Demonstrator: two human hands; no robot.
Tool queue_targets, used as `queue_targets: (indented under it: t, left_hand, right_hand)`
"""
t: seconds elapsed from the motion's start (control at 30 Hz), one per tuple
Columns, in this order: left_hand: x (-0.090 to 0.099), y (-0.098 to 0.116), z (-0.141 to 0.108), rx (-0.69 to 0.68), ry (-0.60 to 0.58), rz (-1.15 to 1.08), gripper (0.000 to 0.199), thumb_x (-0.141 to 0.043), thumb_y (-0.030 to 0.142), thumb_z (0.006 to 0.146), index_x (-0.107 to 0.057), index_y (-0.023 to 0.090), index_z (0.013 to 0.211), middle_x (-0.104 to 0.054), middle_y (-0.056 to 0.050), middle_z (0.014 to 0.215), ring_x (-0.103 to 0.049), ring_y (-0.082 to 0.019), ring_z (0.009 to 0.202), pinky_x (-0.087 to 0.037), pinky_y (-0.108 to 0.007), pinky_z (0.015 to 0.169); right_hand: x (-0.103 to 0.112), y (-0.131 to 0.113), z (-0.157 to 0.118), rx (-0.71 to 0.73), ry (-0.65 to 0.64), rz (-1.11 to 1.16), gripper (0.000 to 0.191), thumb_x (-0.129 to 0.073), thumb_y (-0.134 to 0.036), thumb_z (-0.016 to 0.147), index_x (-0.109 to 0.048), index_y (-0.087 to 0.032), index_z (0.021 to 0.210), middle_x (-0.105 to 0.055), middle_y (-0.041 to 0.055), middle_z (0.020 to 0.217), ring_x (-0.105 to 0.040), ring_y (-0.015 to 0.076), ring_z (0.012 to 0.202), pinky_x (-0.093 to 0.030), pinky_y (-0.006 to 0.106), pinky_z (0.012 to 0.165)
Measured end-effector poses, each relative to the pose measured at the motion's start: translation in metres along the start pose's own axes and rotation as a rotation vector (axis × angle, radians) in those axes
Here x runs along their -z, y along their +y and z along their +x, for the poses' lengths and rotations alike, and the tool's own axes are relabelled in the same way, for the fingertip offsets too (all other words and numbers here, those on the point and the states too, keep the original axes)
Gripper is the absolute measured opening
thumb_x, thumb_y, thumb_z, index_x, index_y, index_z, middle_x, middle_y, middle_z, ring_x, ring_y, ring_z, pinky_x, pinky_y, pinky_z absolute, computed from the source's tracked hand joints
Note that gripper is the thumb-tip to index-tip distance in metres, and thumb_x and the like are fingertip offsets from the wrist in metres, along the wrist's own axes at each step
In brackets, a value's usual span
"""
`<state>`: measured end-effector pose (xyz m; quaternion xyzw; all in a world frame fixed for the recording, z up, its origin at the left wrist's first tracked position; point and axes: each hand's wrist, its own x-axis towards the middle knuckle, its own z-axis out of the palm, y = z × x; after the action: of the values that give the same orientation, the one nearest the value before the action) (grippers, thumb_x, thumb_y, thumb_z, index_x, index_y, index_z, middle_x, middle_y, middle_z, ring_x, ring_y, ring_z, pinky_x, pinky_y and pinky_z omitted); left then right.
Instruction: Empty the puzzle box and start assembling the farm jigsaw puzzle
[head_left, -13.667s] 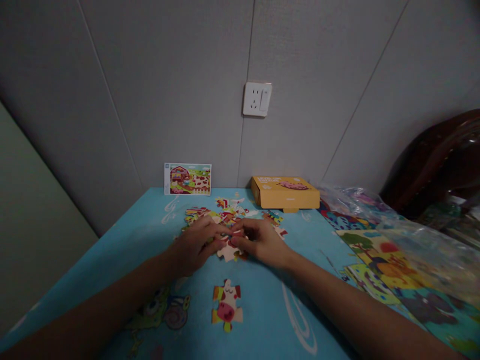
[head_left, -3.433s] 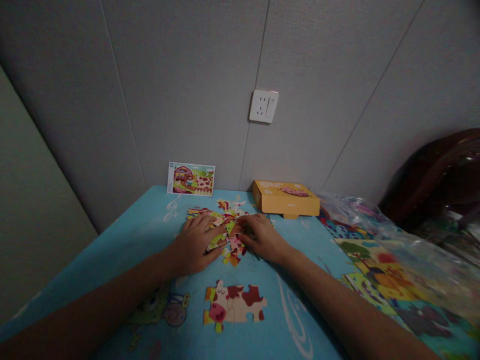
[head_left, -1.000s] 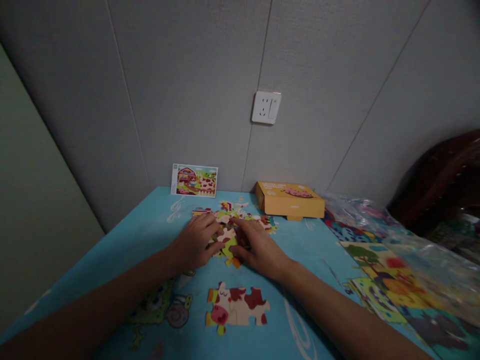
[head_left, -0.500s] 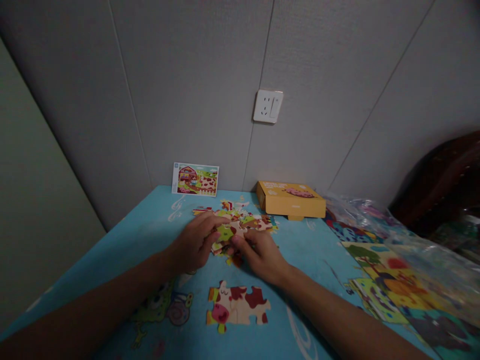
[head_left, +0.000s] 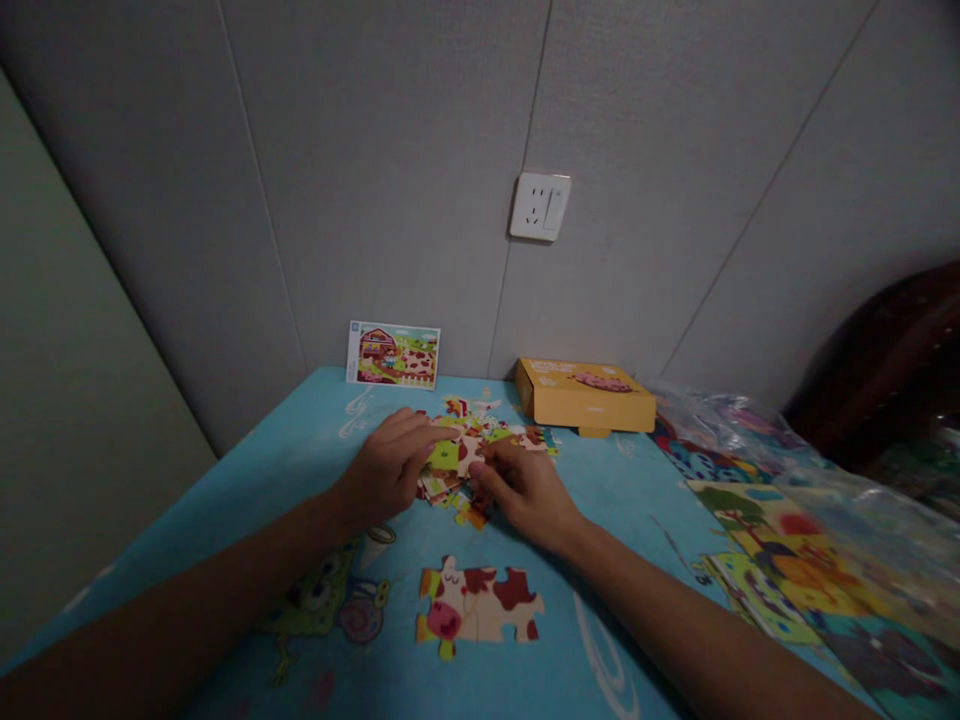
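A loose pile of jigsaw puzzle pieces point(head_left: 442, 487) lies in the middle of the table. My right hand point(head_left: 529, 492) pinches a green, white and brown puzzle piece point(head_left: 470, 455) at its right edge, over the pile. Opposite it, my left hand point(head_left: 386, 465) has its index finger stretched over the pieces and its thumb apart, close to that piece's left side; whether it touches is hard to see. Nearer to me, several joined pieces point(head_left: 480, 605) form a cow's head and part of its spotted body.
A picture card point(head_left: 394, 355) of a farm scene leans against the wall. Right of it sits a yellow box point(head_left: 589, 395). Picture sheets point(head_left: 802, 560) and clear plastic wrapping point(head_left: 885, 510) lie along the right side. The blue tablecloth point(head_left: 285, 440) carries printed cartoon figures.
The held piece has tilted flatter and shifted slightly up over the pile. My left thumb has drawn back from its lower edge. The camera view has shifted slightly.
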<state>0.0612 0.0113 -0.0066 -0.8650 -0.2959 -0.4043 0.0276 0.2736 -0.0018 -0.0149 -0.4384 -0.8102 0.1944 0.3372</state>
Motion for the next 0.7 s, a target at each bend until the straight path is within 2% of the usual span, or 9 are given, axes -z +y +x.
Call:
queue_targets:
  t: [0.1,0.2,0.27,0.37,0.47,0.6,0.7]
  left_hand:
    - [-0.001,-0.001,0.002,0.044,0.015,0.029,0.03,-0.036,0.018,0.096,-0.064,0.015,0.105,-0.068,-0.007,0.092,-0.056,-0.02,0.086,-0.045,-0.035,0.084]
    - [-0.002,-0.01,0.001,0.163,0.064,0.118,0.028,-0.037,0.02,0.096,-0.063,0.014,0.103,-0.067,-0.008,0.095,-0.056,-0.021,0.088,-0.044,-0.035,0.084]
    - [-0.004,-0.021,-0.003,0.251,0.053,0.214,0.028,-0.037,0.02,0.094,-0.063,0.014,0.104,-0.065,-0.009,0.096,-0.055,-0.022,0.089,-0.043,-0.038,0.085]
    - [-0.008,-0.037,-0.009,0.372,-0.032,0.35,0.029,-0.043,0.023,0.09,-0.064,0.012,0.106,-0.063,-0.012,0.097,-0.054,-0.026,0.093,-0.043,-0.043,0.089]
    - [-0.012,-0.044,-0.014,0.454,-0.129,0.422,0.033,-0.049,0.032,0.089,-0.066,0.011,0.107,-0.061,-0.013,0.099,-0.054,-0.028,0.098,-0.042,-0.046,0.093]
    - [-0.014,-0.038,-0.014,0.55,-0.233,0.441,0.036,-0.054,0.045,0.085,-0.07,0.018,0.104,-0.06,-0.012,0.105,-0.052,-0.029,0.103,-0.043,-0.045,0.094]
    - [-0.013,-0.032,-0.013,0.569,-0.28,0.441,0.039,-0.055,0.05,0.084,-0.07,0.019,0.104,-0.058,-0.013,0.107,-0.052,-0.031,0.106,-0.043,-0.047,0.093]
  right_hand:
    - [0.002,0.003,0.001,0.003,0.055,-0.049,0.029,-0.046,-0.03,0.093,-0.059,-0.018,0.07,-0.059,0.0007,0.064,-0.051,0.014,0.062,-0.035,0.026,0.06]
    - [0.007,0.013,0.006,-0.041,0.207,-0.17,0.029,-0.046,-0.03,0.092,-0.059,-0.018,0.069,-0.059,0.0045,0.071,-0.053,0.0185,0.074,-0.038,0.03,0.068]
    - [0.011,0.023,0.01,-0.093,0.261,-0.267,0.029,-0.047,-0.028,0.091,-0.061,-0.017,0.068,-0.06,0.0079,0.079,-0.052,0.0212,0.081,-0.039,0.032,0.073]
    - [0.015,0.039,0.015,-0.197,0.206,-0.392,0.029,-0.048,-0.026,0.089,-0.066,-0.016,0.067,-0.06,0.0109,0.078,-0.052,0.024,0.085,-0.038,0.035,0.077]
    - [0.017,0.05,0.018,-0.267,0.138,-0.47,0.029,-0.051,-0.027,0.087,-0.07,-0.015,0.069,-0.063,0.012,0.077,-0.052,0.025,0.086,-0.037,0.035,0.076]
    - [0.018,0.055,0.02,-0.317,0.126,-0.521,0.028,-0.055,-0.031,0.085,-0.072,-0.015,0.069,-0.064,0.011,0.077,-0.052,0.0243,0.091,-0.035,0.033,0.078]
    - [0.018,0.056,0.02,-0.341,0.132,-0.519,0.024,-0.06,-0.033,0.081,-0.069,-0.016,0.067,-0.063,0.0092,0.075,-0.051,0.0233,0.089,-0.034,0.031,0.075]
